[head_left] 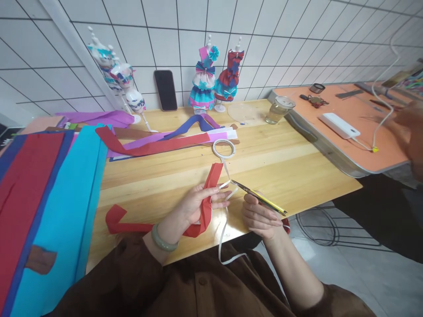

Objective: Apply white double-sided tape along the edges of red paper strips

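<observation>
My left hand (194, 203), with a green bangle on the wrist, grips a red crepe paper strip (206, 209). The strip's far end curls on the table at left. Beside the left fingers, a narrow white tape (225, 169) comes down from a tape roll (224, 149). Another length of white tape (222, 233) hangs in a loop toward my lap. In my closed right hand (261, 216) is a slim yellow-and-black pointed tool (264, 200); its exact kind is unclear. The tool's tip is at the white tape, close to the left fingertips.
Crepe paper sheets (71, 198) cover the table's left side. Coloured strips (158, 145) lie behind the roll. Small dress stands (202, 83), a phone (165, 90) and a glass jar (279, 110) stand at the back. Another person's hand (410, 121) is over the orange table (380, 154).
</observation>
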### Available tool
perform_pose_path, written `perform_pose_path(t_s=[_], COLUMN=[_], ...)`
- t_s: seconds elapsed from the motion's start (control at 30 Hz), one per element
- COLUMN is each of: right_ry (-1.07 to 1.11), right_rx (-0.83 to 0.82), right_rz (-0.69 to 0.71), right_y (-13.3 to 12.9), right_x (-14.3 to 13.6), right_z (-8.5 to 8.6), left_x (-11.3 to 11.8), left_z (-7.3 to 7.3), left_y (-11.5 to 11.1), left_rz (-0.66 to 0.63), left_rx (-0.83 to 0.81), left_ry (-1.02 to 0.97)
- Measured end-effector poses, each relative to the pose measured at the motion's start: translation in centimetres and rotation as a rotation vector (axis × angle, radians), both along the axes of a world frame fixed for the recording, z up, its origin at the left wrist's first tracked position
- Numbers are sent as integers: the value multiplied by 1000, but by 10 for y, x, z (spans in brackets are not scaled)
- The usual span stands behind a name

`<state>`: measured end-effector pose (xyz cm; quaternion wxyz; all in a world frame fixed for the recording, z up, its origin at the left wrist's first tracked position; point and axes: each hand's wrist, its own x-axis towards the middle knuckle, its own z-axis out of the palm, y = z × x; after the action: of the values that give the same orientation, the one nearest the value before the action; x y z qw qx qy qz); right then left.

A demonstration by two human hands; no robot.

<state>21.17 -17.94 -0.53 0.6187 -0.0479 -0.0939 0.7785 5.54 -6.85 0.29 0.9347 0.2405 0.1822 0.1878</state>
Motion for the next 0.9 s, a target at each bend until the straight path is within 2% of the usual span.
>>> perform_pose_path(t_s=[0.07,0.23,0.3,0.6,0.77,0.9], right_ry=[-19,-283,-367,-233,-303,-427], right_rx=[-27,-312,-369,-338,-365,-377], right_rz=[-15,-153,-186,-79,-79,-25], right_y=[-1,-2,-1,2,2,2], right_x=[-1,-1,-1,-1,4,14], right_z=[0,3,4,11,6,4], left_x=[-1,-1,0,1,-1,-1], left_z=[0,1,2,5,-1,-2], left_y=[1,2,0,0,3,4], left_rz=[-14,-3,13,91,107,128], left_rx=[44,158,164,239,285,312], left_ry=[54,190,221,274,275,251])
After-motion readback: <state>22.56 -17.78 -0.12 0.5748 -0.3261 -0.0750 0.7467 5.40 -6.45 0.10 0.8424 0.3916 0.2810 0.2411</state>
